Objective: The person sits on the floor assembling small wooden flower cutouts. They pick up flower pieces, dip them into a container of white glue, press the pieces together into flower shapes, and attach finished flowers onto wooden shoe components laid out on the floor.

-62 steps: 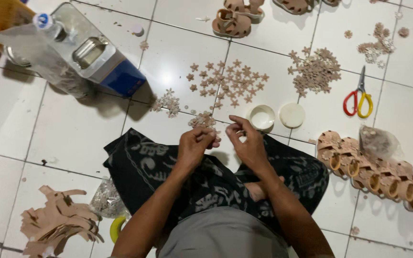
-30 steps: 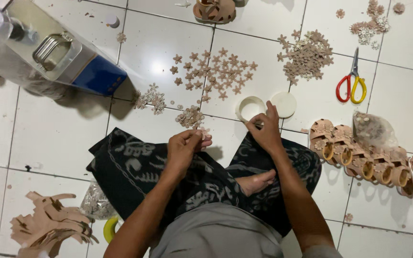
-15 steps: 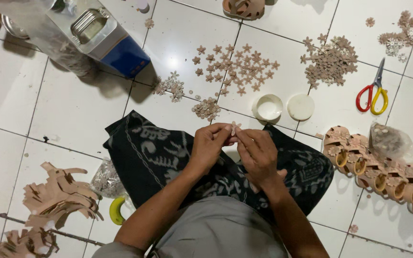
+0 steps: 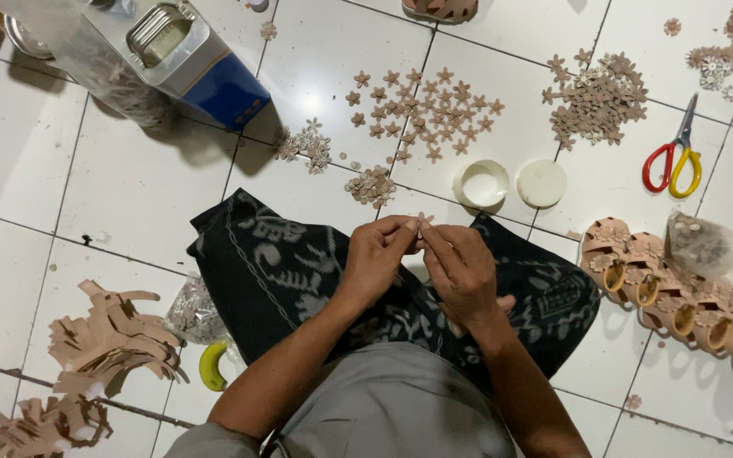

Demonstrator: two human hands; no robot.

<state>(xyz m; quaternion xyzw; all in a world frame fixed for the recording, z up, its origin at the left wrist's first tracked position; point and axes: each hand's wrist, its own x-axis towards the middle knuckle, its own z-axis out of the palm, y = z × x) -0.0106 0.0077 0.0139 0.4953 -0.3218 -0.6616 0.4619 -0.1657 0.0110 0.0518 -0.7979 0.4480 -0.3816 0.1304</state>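
Observation:
My left hand and my right hand meet over my lap, fingertips pinched together on a small tan flower-shaped piece. A dark patterned cloth covers my legs. Just beyond my fingers on the white tiles stand a small white round pot and its white lid. A little heap of pale buttons or beads lies left of the pot.
Spread tan flower cutouts and a denser pile lie farther out. Red-and-yellow scissors lie right. A row of small tan sandals with a plastic bag sits right; tan strap cutouts left; a blue-and-silver can at top left.
My right hand reached out to the white pot, then came back to my left hand; both now pinch the flower piece together. The view has shifted slightly.

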